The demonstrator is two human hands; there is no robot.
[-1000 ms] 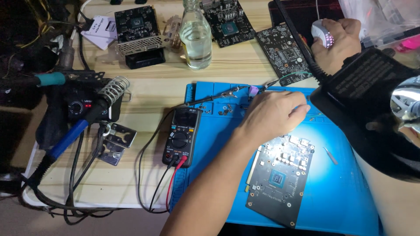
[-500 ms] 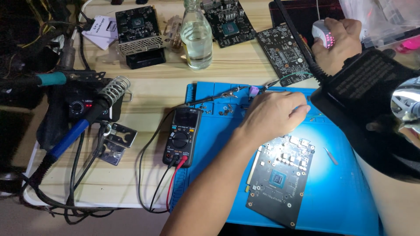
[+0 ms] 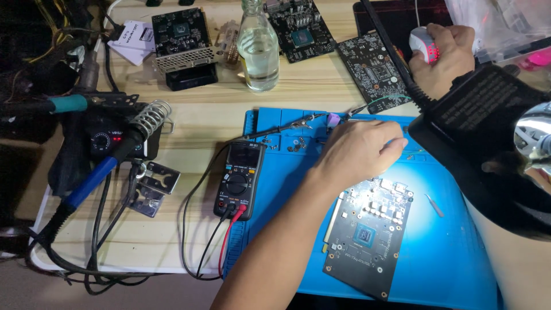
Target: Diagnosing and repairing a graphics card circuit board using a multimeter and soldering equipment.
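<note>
- Forearm enters from the bottom edge and slants up to the left hand (image 3: 359,152), which rests palm down on the blue work mat (image 3: 453,270), fingers curled together toward its upper edge; whether they pinch anything cannot be told.
- Circuit board (image 3: 367,235), black with a square chip at its centre, lies tilted on the mat just below that hand.
- Multimeter (image 3: 240,179) sits at the mat's left edge, red and black leads trailing toward the viewer.
- Soldering iron (image 3: 94,178) with a blue handle rests in its coiled stand on the wooden table (image 3: 189,120), well left of the mat.
- Right hand (image 3: 445,54), farther back, is closed over a white computer mouse (image 3: 423,45) glowing red.
- Clear glass bottle (image 3: 257,49) stands upright beyond the mat, between dark circuit boards.
- White label card (image 3: 133,41) with dark print lies at the far left, beside a board with a finned metal edge.
</note>
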